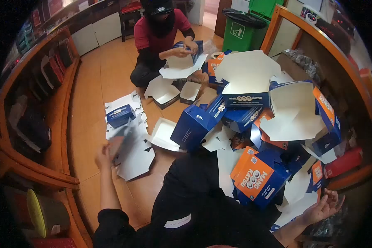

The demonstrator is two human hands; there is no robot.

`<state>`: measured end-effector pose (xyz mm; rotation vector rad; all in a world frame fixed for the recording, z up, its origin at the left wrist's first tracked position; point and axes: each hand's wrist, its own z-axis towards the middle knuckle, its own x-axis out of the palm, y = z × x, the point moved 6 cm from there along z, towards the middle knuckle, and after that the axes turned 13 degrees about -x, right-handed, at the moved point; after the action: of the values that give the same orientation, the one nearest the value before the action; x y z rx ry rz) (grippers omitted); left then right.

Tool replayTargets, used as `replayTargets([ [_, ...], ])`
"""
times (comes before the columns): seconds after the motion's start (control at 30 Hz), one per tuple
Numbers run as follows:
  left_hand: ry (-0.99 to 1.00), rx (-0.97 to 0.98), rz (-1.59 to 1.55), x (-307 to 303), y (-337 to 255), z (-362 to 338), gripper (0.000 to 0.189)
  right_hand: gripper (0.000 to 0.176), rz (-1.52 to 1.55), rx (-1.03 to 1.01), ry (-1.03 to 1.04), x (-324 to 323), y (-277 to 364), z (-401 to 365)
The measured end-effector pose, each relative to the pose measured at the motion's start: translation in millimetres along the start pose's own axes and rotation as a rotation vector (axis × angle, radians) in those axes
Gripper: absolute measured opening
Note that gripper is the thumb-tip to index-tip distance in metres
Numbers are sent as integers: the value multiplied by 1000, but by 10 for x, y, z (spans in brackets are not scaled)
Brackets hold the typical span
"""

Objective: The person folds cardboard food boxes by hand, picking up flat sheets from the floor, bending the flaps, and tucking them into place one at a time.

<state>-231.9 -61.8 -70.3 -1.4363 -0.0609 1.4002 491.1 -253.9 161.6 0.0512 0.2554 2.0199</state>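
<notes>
My left hand (104, 156) is at the edge of a flat box sheet (126, 140), which is blurred by motion; its fingers look pressed together on it. Below and beside it lies a stack of flat white cardboard sheets (137, 162) on the floor. A small blue folded box (120, 115) sits on the stack's far part. My right hand (324, 206) is at the lower right with fingers apart, holding nothing, beside a white open box flap (297, 198). An orange and blue box (253, 173) stands between my body and the pile.
A co-worker (165, 41) sits ahead, both hands on an open box. Folded boxes (248, 74) pile up at centre right. Wooden shelving (72, 74) borders the left, a wooden frame (318, 29) the right. A green bin (239, 35) stands behind; a red object (343, 163) lies right.
</notes>
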Motion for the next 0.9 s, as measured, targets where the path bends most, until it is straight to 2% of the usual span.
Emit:
replayTargets([
  [0.03, -167, 81, 45, -290, -236, -11, 18, 49, 41, 14, -15, 9, 22, -18],
  [0.1, -232, 117, -84, -663, -385, 93, 17, 49, 125, 42, -48, 53, 78, -63],
  [0.17, -330, 363, -325, -1217, -877, -49, 13, 48, 218, 51, -5, 156, 128, -137],
  [0.23, -294, 322, -658, -1621, -938, -97, 10, 50, 317, 110, 52, 322, 205, -235],
  [0.3, -58, 342, -1029, -1949, -1123, -297, 5, 54, 430, 219, 126, 590, 355, -354],
  [0.33, 66, 348, -1208, -2003, -1220, -413, 4, 58, 528, 258, 227, 771, 418, -457],
  [0.43, 263, 778, -1197, -1949, -1776, -777, 10, 73, 725, 399, 509, 1330, 769, -524],
  [0.5, 529, 732, -1396, -1789, -2074, -989, 15, 90, 747, 454, 586, 1554, 889, -565],
  [0.57, 736, 581, -1533, -1561, -2260, -1192, 15, 93, 986, 519, 448, 1602, 954, -610],
  [0.6, 804, 423, -1705, -1257, -2119, -1258, 14, 95, 1103, 551, 380, 1590, 966, -608],
  [0.63, 868, 250, -1870, -977, -1976, -1317, 12, 94, 1090, 629, 355, 1535, 926, -598],
  [0.7, 1263, 681, -1415, -968, -2360, -1577, 21, 87, 1060, 733, 267, 1331, 749, -629],
  [0.73, 1100, 587, -1198, -906, -2350, -1564, 37, 81, 1043, 758, 203, 1222, 626, -682],
  [0.77, 935, 495, -982, -883, -2356, -1543, 53, 66, 971, 792, 213, 1113, 606, -638],
  [0.8, 1002, 416, -1098, -906, -2459, -1551, 76, 56, 933, 748, 175, 1021, 619, -561],
  [0.83, 980, 450, -1237, -1007, -2583, -1554, 82, 46, 894, 707, 141, 958, 686, -444],
  [0.87, 888, 541, -1194, -1130, -2682, -1604, 83, 42, 855, 664, 160, 923, 765, -364],
  [0.9, 971, 687, -1054, -1238, -2878, -1768, 86, 37, 816, 624, 180, 896, 851, -300],
])
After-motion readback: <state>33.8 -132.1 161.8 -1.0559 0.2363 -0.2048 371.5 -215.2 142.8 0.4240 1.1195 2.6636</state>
